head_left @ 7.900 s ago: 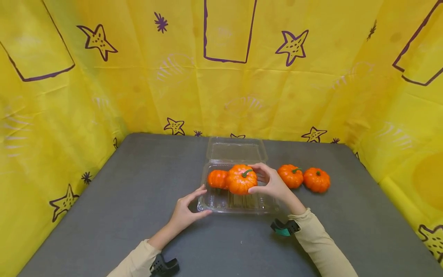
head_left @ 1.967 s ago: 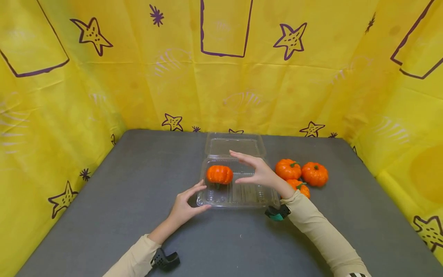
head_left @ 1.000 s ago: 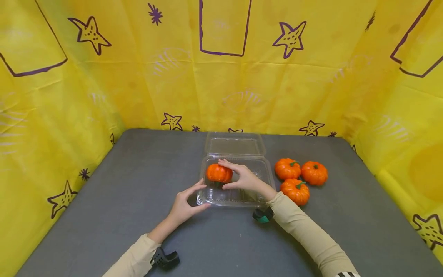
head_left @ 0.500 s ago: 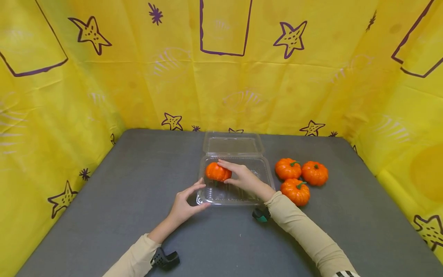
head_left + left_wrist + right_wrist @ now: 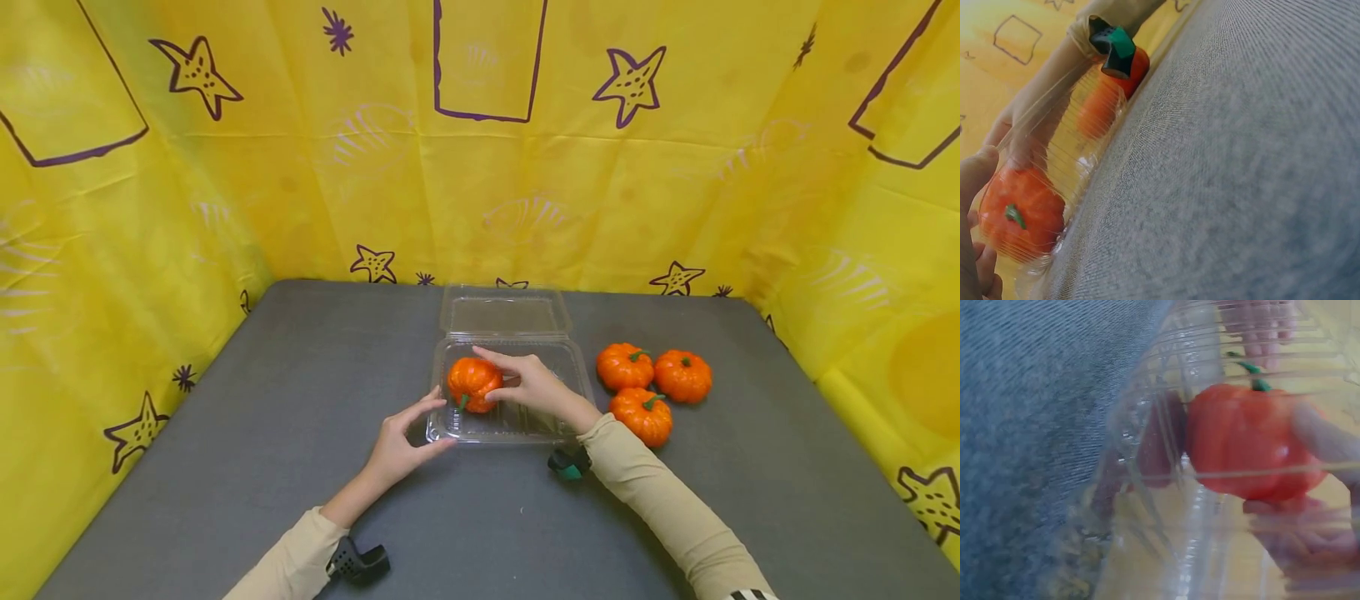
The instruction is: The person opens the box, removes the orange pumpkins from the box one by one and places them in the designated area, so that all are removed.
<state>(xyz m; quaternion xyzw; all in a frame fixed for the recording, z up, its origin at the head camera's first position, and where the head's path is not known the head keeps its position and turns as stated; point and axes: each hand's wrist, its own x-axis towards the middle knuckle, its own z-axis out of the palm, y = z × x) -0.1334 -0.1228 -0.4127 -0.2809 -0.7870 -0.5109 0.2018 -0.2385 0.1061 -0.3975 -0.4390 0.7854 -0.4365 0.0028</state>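
Note:
A small orange pumpkin (image 5: 472, 382) with a green stem is gripped by my right hand (image 5: 537, 388), thumb and fingers on its right side. It sits in the left part of a clear plastic container (image 5: 517, 437), its stem pointing toward me. My left hand (image 5: 405, 443) holds the near left corner of that container, the thumb at the front edge and the fingers at the left edge. Through the clear wall in the right wrist view, the pumpkin (image 5: 1244, 447) shows between thumb and fingers. The left wrist view shows the pumpkin (image 5: 1025, 215) behind the wall.
The container's clear lid (image 5: 506, 313) lies folded back behind it. Right of the container stand three more pumpkins: a back left one (image 5: 625, 367), a back right one (image 5: 683, 377) and a front one (image 5: 642, 417). A yellow patterned cloth (image 5: 495, 183) encloses the grey table (image 5: 330, 375).
A pumpkin my right hand held has come to rest with the other two at right. The right hand has since gripped the pumpkin inside the container and turned its stem forward. The left hand stays put.

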